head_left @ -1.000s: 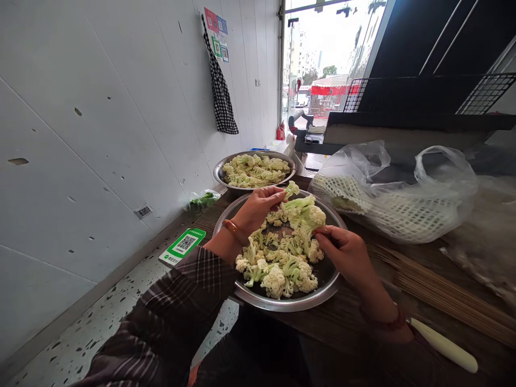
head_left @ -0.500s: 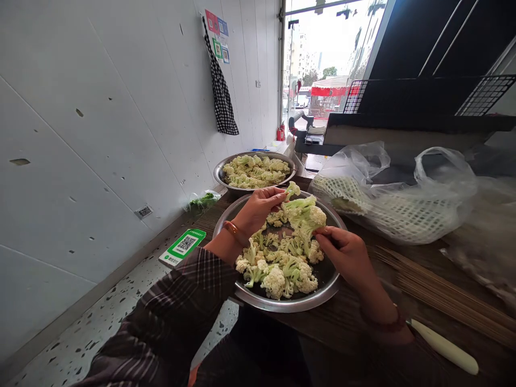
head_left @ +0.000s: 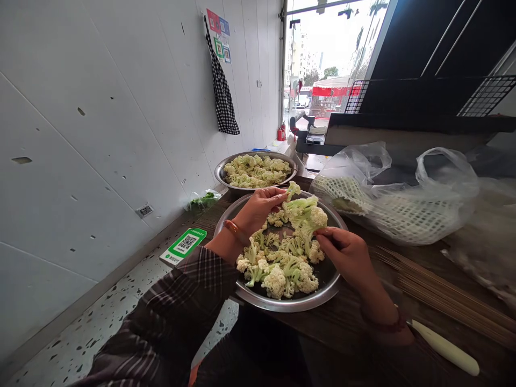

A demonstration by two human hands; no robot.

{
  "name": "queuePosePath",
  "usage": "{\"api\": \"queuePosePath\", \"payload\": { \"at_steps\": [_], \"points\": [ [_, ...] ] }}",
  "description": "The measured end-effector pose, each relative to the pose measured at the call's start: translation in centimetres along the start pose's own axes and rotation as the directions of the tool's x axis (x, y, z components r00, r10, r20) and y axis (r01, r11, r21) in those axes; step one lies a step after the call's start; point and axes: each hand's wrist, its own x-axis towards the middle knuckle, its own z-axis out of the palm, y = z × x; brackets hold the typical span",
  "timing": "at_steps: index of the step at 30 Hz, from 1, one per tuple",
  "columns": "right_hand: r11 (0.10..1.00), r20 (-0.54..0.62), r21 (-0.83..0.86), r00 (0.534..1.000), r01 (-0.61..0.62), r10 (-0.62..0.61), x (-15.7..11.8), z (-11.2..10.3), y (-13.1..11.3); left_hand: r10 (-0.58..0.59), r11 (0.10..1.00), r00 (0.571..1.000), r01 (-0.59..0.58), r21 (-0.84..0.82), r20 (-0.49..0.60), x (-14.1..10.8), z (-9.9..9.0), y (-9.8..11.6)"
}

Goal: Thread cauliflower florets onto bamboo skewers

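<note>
Above the near metal bowl (head_left: pixel 282 306), my left hand (head_left: pixel 264 207) pinches a small cauliflower floret (head_left: pixel 293 189) by its stem. My right hand (head_left: pixel 344 252) is closed on a larger cauliflower piece (head_left: pixel 308 215) just beside it, its fingertips at the lower right edge. A thin stick may run between the two pieces, but I cannot make it out. Under both hands, the bowl holds several loose cauliflower florets (head_left: pixel 276 279), and my left forearm covers part of its left rim.
A second metal bowl (head_left: pixel 221 177) of cauliflower stands behind. At right lie a plastic bag (head_left: pixel 423 199) with white foam netting, thin wooden skewers (head_left: pixel 439 293) and a knife with a pale handle (head_left: pixel 447 348). A QR-code card (head_left: pixel 183 246) sits at left near the wall.
Both hands keep the same hold on the cauliflower pieces. Only a very slight shift of the whole view shows.
</note>
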Motion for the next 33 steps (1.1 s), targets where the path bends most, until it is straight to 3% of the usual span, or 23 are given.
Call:
{"api": "queuePosePath", "payload": {
  "at_steps": [11,27,33],
  "points": [
    [0.991,-0.016,-0.101,0.996,0.085,-0.087,-0.3,0.1,-0.2,0.107,0.976,0.994,-0.11,0.19,0.024,-0.2,0.2,0.8],
    [0.976,-0.035,-0.172,0.99,0.132,-0.14,-0.6,0.1,0.1,0.061,0.986,0.997,-0.066,0.156,0.037,-0.3,0.3,0.8],
    [0.974,-0.029,-0.17,0.987,0.149,-0.157,-0.5,0.0,0.1,0.071,0.971,0.996,-0.083,0.225,0.061,-0.6,0.3,1.3]
  ]
}}
